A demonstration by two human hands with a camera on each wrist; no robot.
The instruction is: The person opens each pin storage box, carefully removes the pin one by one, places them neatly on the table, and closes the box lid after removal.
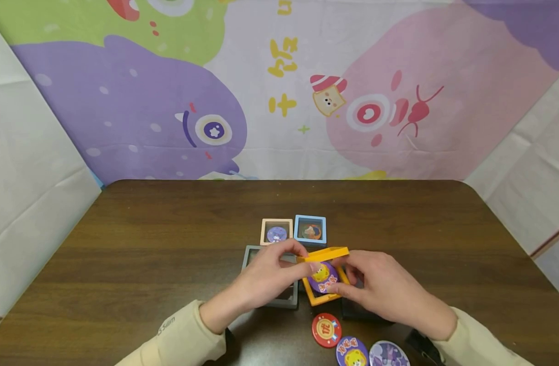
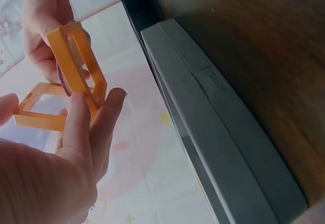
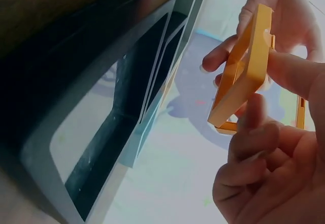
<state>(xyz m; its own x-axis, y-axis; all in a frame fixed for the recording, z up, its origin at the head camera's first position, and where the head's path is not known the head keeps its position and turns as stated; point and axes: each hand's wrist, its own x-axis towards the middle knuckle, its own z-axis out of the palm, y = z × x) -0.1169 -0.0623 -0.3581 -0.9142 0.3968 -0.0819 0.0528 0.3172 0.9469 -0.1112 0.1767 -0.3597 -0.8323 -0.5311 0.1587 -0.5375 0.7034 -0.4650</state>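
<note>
Above the table, both hands hold a small orange hinged display case (image 1: 322, 301) with its lid swung up. A round purple badge (image 1: 322, 272) with a yellow bear lies in its frame. My left hand (image 1: 274, 272) grips the case at its left side, thumb over the badge's upper edge. From the right, my right hand (image 1: 382, 279) holds the opposite side, its thumb at the badge's lower edge. In the left wrist view the two halves of the orange case (image 2: 66, 64) stand spread apart. Fingers of both hands surround the case (image 3: 258, 56) in the right wrist view.
A grey case (image 1: 288, 304) lies under my left hand, a black case (image 1: 361, 311) under my right. Behind stand a beige case (image 1: 263, 231) and a blue case (image 1: 324, 229), each with a badge. In front lie a red badge (image 1: 326, 330), a purple bear badge (image 1: 352, 352) and a purple-patterned badge (image 1: 389, 354).
</note>
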